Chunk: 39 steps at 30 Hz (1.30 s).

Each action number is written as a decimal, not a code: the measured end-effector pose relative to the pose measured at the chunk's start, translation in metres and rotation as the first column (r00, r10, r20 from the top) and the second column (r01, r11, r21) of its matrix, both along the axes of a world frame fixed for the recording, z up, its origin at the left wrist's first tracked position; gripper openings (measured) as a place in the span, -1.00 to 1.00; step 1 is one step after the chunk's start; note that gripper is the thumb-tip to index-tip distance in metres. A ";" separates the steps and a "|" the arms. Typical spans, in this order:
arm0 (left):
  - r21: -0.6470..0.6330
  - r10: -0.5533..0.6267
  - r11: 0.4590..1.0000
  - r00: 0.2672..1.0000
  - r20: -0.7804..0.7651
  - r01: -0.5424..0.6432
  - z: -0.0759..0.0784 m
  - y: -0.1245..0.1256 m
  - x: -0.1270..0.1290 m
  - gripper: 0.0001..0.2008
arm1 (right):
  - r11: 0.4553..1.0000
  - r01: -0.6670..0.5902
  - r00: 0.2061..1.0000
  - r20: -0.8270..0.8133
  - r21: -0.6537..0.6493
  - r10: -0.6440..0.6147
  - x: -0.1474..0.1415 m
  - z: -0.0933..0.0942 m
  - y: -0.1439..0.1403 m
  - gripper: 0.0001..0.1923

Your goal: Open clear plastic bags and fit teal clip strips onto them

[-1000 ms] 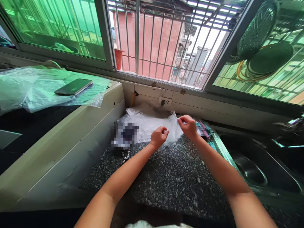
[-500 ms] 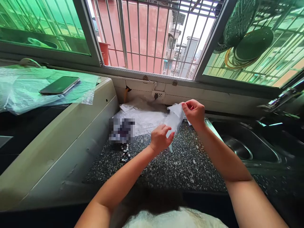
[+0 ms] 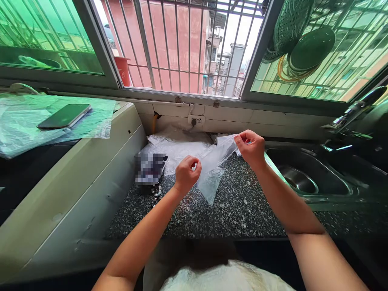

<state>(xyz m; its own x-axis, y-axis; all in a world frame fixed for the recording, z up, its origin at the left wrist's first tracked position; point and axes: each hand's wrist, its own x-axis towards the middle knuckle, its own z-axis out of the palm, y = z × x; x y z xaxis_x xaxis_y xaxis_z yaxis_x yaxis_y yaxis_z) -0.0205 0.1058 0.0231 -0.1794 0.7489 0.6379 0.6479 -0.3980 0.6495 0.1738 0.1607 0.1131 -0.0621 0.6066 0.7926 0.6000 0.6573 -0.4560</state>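
Across the dark speckled counter (image 3: 239,214), my bent arms (image 3: 151,222) reach forward. A clear plastic sheet (image 3: 210,173) slants between my hands above it: my right grip (image 3: 251,150), higher in view, pinches its upper corner; my left grip (image 3: 187,174), fingers curled, pinches its left edge.

Daylight through grey metal-framed sliding window (image 3: 101,42), white sky (image 3: 244,30) blown out | green-tinted glass pane (image 3: 45,52) bright | crumpled translucent plastic film (image 3: 216,159) softly lit | black speckled stone counter (image 3: 230,210) dimmer, darkness below — curved chrome tap (image 3: 347,113) glinting | wide-angle stretch at edges, lower-right corner smeared | blocky pixel mosaic (image 3: 150,169) left of centre
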 end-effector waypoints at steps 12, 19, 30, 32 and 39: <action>-0.144 -0.071 0.984 0.977 0.199 0.101 -0.011 -0.017 -0.013 -0.78 | 0.974 0.154 0.968 0.173 0.168 -0.183 -0.009 0.022 -0.008 -0.74; -0.200 -0.136 0.966 0.981 0.140 0.162 -0.013 -0.033 -0.005 -0.67 | 0.954 0.194 0.944 0.223 0.227 -0.245 -0.014 0.033 -0.008 -0.73; -0.134 -0.189 0.972 0.981 0.040 0.193 -0.013 -0.028 0.018 -0.84 | 0.956 0.237 0.882 0.374 0.174 -0.287 -0.038 0.054 -0.014 -0.72; -0.146 -0.179 0.971 0.981 0.074 0.188 -0.015 -0.029 0.011 -0.84 | 0.953 0.271 0.859 0.413 0.133 -0.302 -0.039 0.055 -0.016 -0.73; -0.096 -0.146 0.982 0.980 0.138 0.160 0.002 -0.030 -0.003 -0.58 | 0.957 0.264 0.826 0.485 0.116 -0.287 -0.049 0.048 -0.020 -0.74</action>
<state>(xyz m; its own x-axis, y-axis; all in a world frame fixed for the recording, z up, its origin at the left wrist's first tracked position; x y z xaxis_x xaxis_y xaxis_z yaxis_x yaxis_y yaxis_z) -0.0239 0.0758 0.0247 -0.1338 0.8359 0.5322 0.4920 -0.4102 0.7679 0.1246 0.1403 0.1608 -0.2849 0.6244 0.7273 0.8964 0.4424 -0.0286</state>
